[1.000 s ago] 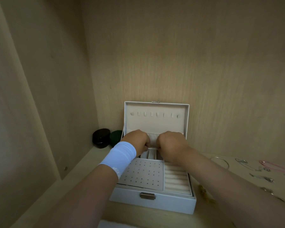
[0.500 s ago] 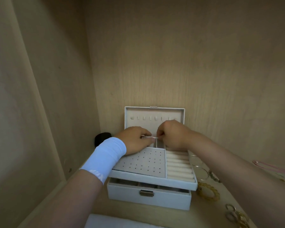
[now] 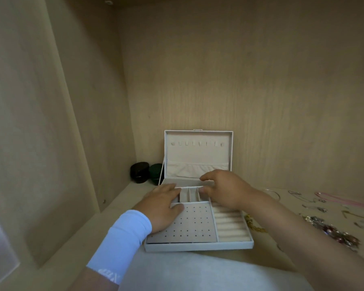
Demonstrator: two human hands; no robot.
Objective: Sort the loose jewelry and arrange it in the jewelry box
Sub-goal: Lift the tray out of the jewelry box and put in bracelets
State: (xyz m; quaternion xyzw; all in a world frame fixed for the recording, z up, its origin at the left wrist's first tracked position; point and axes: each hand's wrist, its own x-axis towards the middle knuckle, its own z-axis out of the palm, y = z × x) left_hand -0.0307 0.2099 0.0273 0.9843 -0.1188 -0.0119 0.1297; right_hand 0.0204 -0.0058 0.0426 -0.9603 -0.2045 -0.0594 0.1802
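Note:
The white jewelry box (image 3: 199,246) stands open on the shelf, its lid (image 3: 198,153) upright against the back wall. Its top tray shows a dotted earring panel (image 3: 194,224), ring rolls (image 3: 229,226) and small compartments (image 3: 189,195). My left hand (image 3: 162,206), with a white wrist sleeve, rests flat on the tray's left side. My right hand (image 3: 225,191) is at the tray's back right, its thumb and forefinger curled at the back compartment wall. Loose jewelry lies to the right: a gold chain (image 3: 254,225), a silver bangle (image 3: 274,193), a pink cord (image 3: 345,199) and a beaded heap (image 3: 334,233).
A black case (image 3: 139,172) and a green case (image 3: 156,172) sit in the back left corner beside the lid. A white cloth (image 3: 198,271) lies in front of the box. Wooden walls close the shelf at the left and back.
The tray, raised above the box half a second ago, now sits lower. My left hand has flattened onto it, and my right hand's fingers have spread from a tight pinch.

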